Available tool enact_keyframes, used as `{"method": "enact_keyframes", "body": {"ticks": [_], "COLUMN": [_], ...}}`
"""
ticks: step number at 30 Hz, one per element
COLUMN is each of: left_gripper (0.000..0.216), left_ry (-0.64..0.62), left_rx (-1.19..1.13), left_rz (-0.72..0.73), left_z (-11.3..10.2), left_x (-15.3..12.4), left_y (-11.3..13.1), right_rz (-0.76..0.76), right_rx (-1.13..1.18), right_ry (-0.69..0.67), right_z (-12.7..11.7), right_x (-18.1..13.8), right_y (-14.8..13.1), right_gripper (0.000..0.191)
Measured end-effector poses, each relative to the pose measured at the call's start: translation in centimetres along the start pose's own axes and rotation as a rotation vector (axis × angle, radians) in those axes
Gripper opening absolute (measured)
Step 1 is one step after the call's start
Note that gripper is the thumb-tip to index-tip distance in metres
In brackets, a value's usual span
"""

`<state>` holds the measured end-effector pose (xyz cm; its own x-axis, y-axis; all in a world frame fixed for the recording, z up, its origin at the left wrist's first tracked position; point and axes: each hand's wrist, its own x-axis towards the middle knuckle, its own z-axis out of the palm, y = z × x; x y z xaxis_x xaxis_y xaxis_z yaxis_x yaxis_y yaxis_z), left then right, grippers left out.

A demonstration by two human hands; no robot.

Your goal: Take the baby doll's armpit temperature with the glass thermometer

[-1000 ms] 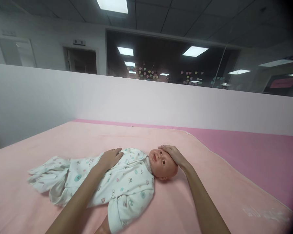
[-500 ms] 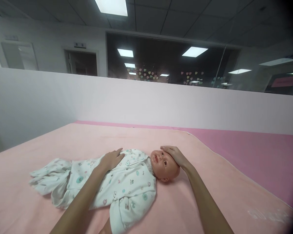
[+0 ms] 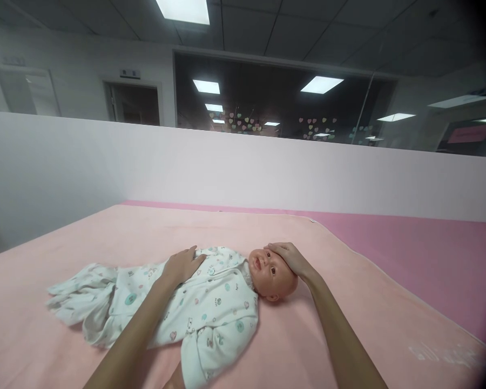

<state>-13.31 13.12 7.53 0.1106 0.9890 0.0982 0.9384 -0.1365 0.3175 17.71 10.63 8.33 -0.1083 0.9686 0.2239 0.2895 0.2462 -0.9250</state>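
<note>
A baby doll (image 3: 267, 273) lies on its back on a light pink blanket (image 3: 235, 232), head to the right. It wears a white romper (image 3: 210, 308) with small pastel prints. My left hand (image 3: 182, 266) rests flat on the doll's chest, fingers stretched out. My right hand (image 3: 288, 256) lies cupped over the top of the doll's head, fingers together and touching the forehead. Neither hand holds anything. The romper's empty legs (image 3: 81, 297) trail off to the left.
The blanket covers a darker pink surface (image 3: 421, 254) that shows on the right. A low white partition wall (image 3: 243, 167) stands behind it. Beyond are a dark glass window with heart stickers (image 3: 275, 97) and a doorway (image 3: 133, 102).
Both hands stay where they were on the doll's chest and head. Only the camera view shifts slightly.
</note>
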Motion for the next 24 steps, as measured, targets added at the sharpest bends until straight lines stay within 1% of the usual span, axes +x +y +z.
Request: {"method": "enact_keyframes", "body": {"ticks": [2,4,6,7,8,9,11,13,14,16,19,22,23,24], "left_gripper": [0.065,0.058,0.05,0.046,0.042,0.039,0.033,0.028,0.026,0.025,0.024,0.027,0.029,0.031], "left_ry": [0.053,0.19,0.338,0.378,0.376,0.339,0.202,0.089,0.059,0.048,0.022,0.005,0.015,0.031], "left_rx": [-0.073,-0.222,-0.399,-0.466,-0.503,-0.509,-0.441,-0.346,-0.314,-0.298,-0.355,-0.531,-0.614,-0.702], "left_rz": [-0.001,0.047,0.162,0.237,0.311,0.381,0.504,0.57,0.58,0.579,0.592,0.532,0.488,0.438], "left_z": [-0.2,-0.6,-1.0,-1.1,-1.1,-1.0,-0.6,0.1,0.3,0.6,0.7,0.6,0.6,0.6], "left_x": [-0.1,-0.4,-1.1,-1.5,-1.9,-2.4,-3.1,-3.4,-3.5,-3.4,-3.2,-2.8,-2.6,-2.4], "left_y": [0.1,0.6,1.8,2.6,3.4,4.2,5.6,6.2,6.3,6.1,5.7,5.5,5.4,5.4], "right_rz": [0.01,0.005,-0.004,-0.006,-0.007,-0.006,-0.001,0.005,0.006,0.002,-0.015,-0.054,-0.08,-0.119], "right_rx": [-0.009,-0.01,-0.011,-0.012,-0.012,-0.011,-0.006,-0.006,-0.009,-0.017,-0.029,-0.062,-0.083,-0.121], "right_ry": [-0.001,0.01,0.008,0.003,-0.002,-0.007,-0.003,0.014,0.021,0.023,0.015,0.016,0.037,0.089], "right_z": [0.1,0.1,0.1,0.2,0.2,0.2,0.2,0.2,0.2,0.2,0.2,0.1,0.0,0.0], "right_x": [-0.2,-0.4,-0.4,-0.4,-0.4,-0.4,-0.4,-0.5,-0.5,-0.5,-0.4,-0.2,-0.1,-0.1], "right_y": [-0.1,-0.3,-0.4,-0.5,-0.5,-0.6,-0.6,-0.6,-0.6,-0.6,-0.4,-0.1,0.0,-0.1], "right_gripper": [0.043,0.043,0.042,0.042,0.042,0.042,0.042,0.042,0.043,0.043,0.044,0.042,0.04,0.037]}}
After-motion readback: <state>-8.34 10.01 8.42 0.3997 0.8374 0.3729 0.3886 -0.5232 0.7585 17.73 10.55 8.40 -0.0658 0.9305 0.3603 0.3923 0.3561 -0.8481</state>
